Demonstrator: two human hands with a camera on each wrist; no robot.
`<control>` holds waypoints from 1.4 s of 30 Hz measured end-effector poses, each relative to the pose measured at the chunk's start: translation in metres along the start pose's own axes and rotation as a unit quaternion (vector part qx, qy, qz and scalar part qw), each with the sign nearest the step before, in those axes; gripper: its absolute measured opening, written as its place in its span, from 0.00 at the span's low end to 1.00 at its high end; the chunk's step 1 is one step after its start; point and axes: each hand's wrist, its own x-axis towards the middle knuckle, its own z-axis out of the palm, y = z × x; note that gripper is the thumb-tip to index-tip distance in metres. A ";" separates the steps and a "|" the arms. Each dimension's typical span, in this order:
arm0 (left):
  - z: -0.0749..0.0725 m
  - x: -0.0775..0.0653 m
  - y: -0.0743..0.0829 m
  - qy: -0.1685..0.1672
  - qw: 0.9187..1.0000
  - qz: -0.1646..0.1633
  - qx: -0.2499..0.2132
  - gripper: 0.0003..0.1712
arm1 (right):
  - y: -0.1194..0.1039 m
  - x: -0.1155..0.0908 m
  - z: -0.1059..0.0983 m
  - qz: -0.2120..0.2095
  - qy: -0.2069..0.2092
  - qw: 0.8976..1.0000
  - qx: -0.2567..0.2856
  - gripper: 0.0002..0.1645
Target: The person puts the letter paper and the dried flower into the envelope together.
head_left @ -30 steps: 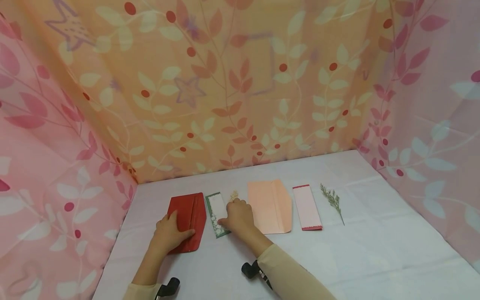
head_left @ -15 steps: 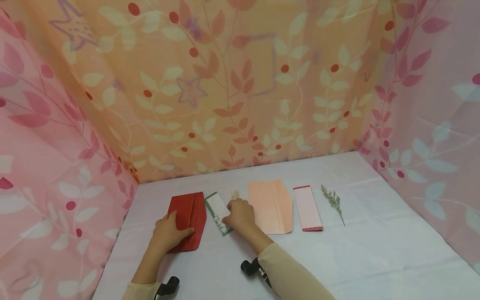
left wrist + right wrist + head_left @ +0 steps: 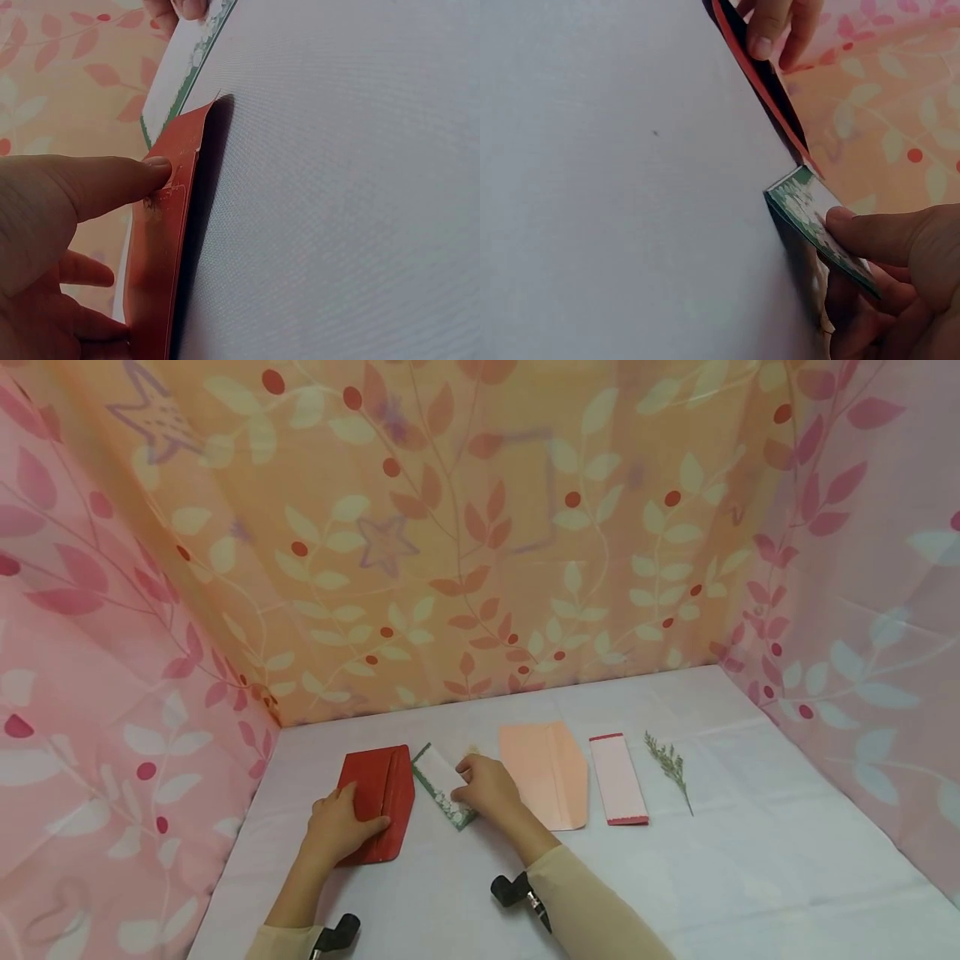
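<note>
A red envelope lies at the left of the white table, its flap side to the right. My left hand holds it, thumb on the paper by the flap and fingers at the left edge. The right wrist view shows a dark gap along the envelope's edge. My right hand pinches a white card with a green floral border, thumb on top and fingers underneath. The tilted card's upper left corner is right at the envelope's flap.
Behind my right hand is a small cream dried flower, mostly hidden. To the right lie a peach envelope, a pink card with red ends and a green dried sprig. Floral cloth walls enclose the table.
My right hand has shifted slightly right, and the green-bordered card has turned, its lower end swinging right. The left hand stays on the red envelope.
</note>
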 end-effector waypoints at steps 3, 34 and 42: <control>0.000 0.000 -0.001 -0.002 1.000 -0.002 -0.003 0.56 | 0.004 0.002 -0.002 -0.007 -0.012 0.999 0.034 0.25; 0.001 0.003 -0.002 -0.010 0.999 -0.031 -0.018 0.57 | -0.020 0.005 0.024 0.037 -0.104 0.967 0.230 0.47; 0.001 0.003 -0.002 -0.010 0.999 -0.031 -0.009 0.56 | -0.035 0.008 0.043 0.032 -0.121 0.964 0.235 0.55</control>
